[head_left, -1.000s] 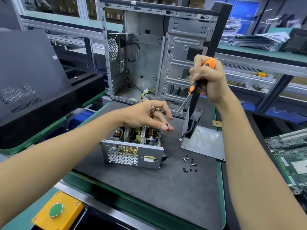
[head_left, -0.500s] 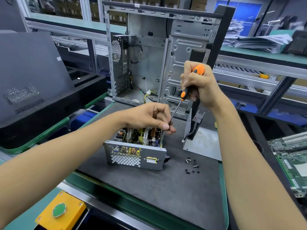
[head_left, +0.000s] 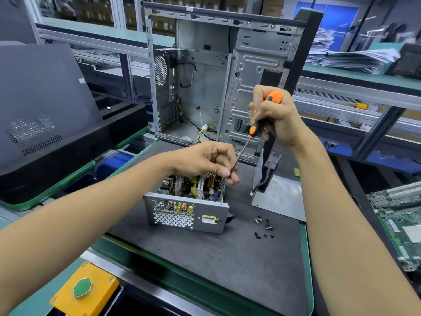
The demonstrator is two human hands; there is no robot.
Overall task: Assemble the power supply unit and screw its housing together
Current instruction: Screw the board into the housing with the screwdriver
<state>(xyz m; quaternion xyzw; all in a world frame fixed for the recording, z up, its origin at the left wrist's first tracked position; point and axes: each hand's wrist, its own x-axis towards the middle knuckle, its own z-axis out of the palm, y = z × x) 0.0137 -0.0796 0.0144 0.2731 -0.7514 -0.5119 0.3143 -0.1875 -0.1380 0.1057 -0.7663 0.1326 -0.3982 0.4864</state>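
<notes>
My bench has a dark grey mat with a green rim. The open power supply sits on the mat near its middle. Just right of the supply lies a scatter of small screws. Behind the screws a flat metal plate lies on the mat. Beyond the supply a bare PC case stands upright at the mat's far edge.

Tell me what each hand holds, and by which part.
The right hand grips the screwdriver by its orange handle. The left hand pinches a small screw at the screwdriver's tip, between thumb and fingertips.
</notes>
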